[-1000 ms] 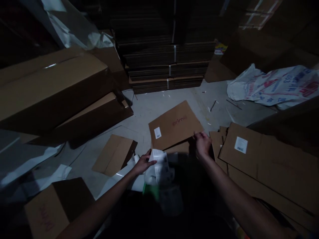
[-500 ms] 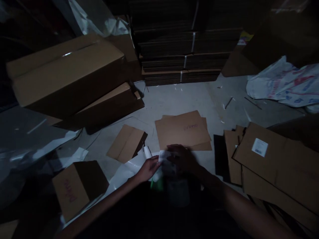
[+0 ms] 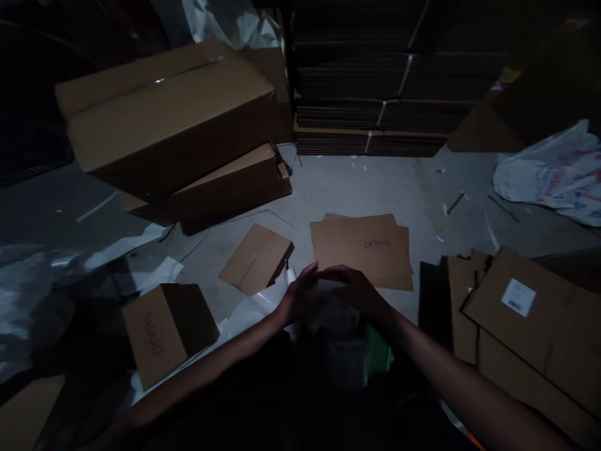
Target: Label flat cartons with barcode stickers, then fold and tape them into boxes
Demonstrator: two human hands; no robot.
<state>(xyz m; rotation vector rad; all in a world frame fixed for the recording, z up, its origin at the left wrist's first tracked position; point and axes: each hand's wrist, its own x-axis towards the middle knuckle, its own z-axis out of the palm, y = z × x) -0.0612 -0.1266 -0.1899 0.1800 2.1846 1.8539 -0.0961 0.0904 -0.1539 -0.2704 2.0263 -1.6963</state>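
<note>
In the head view, the fingers of left hand [image 3: 299,293] and right hand [image 3: 360,291] are bent; whether they pinch anything, I cannot tell. A pale, blurred strip [image 3: 347,363] is nearer, flat brown cardboard [image 3: 347,244] just beyond; near left, a carton [image 3: 153,335], contents hidden.

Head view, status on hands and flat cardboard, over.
Left hand and right hand close together, grip unclear in shadow. Pale strip below them, dim. Cardboard flat on floor, print up. Hands hiding its near left corner.

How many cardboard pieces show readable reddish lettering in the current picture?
2: the box at lower left, and the top flat sheet near the centre. Others may be hidden, face away or be too dark to read.
</note>
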